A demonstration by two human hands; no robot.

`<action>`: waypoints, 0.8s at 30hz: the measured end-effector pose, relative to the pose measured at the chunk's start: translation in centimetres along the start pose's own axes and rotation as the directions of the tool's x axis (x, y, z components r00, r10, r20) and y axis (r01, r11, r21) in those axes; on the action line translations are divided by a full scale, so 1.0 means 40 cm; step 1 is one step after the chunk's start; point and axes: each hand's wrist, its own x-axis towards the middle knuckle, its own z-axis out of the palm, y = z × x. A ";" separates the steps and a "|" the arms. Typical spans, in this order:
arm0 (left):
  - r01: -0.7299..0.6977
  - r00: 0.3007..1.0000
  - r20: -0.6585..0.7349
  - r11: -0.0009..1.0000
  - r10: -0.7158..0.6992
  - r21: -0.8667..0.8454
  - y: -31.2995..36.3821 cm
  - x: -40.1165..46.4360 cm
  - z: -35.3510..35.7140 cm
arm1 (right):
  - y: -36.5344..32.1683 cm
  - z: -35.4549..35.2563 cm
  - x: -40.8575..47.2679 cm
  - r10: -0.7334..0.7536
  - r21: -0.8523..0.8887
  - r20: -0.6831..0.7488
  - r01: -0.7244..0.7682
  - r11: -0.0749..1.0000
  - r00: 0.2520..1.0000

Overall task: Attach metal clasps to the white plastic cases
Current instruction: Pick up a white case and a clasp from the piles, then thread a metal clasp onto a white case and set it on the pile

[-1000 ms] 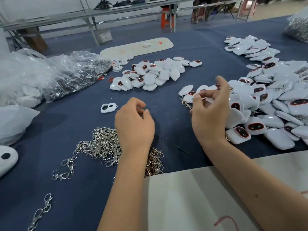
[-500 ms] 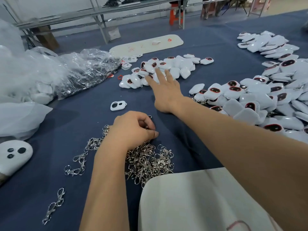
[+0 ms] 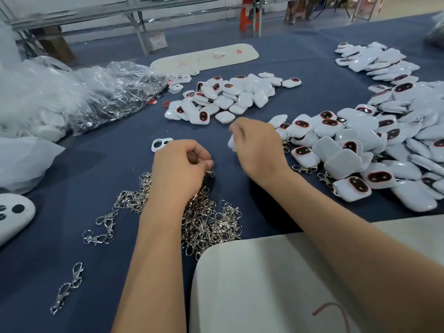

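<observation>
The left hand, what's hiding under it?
Under the left hand lies the pile of metal clasps on the blue cloth. Its curled fingers seem to pinch one clasp; the hand covers that part.

Left hand [image 3: 179,168] pinches a clasp [image 3: 210,173]; right hand [image 3: 255,146] seemingly grips a case [image 3: 231,142].

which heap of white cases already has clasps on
The right heap, beside the right hand: metal clasps stick out along its near edge. The middle heap shows none.
</observation>
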 end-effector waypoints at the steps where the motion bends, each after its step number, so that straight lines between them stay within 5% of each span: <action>1: -0.008 0.999 -0.033 1.000 0.007 -0.013 0.002 0.001 0.000 | 0.005 -0.011 -0.018 0.090 0.138 -0.044 -0.083 0.987 0.995; 4: -0.041 0.997 -0.072 0.995 0.034 -0.086 0.013 0.002 0.007 | 0.005 -0.040 -0.063 0.258 0.418 0.013 -0.240 0.876 0.966; 7: -0.013 0.999 -0.050 0.953 -0.002 -0.303 0.033 -0.003 0.026 | 0.020 -0.057 -0.090 0.259 0.587 0.186 -0.319 0.744 0.948; 13: 0.116 0.991 0.031 0.753 -0.127 -0.648 0.059 -0.019 0.075 | 0.042 -0.073 -0.110 0.036 0.600 0.262 -0.192 0.777 0.964; 24: 0.100 0.992 0.015 0.707 -0.126 -0.700 0.055 -0.007 0.084 | 0.042 -0.058 -0.112 0.050 0.682 0.141 -0.134 0.719 0.989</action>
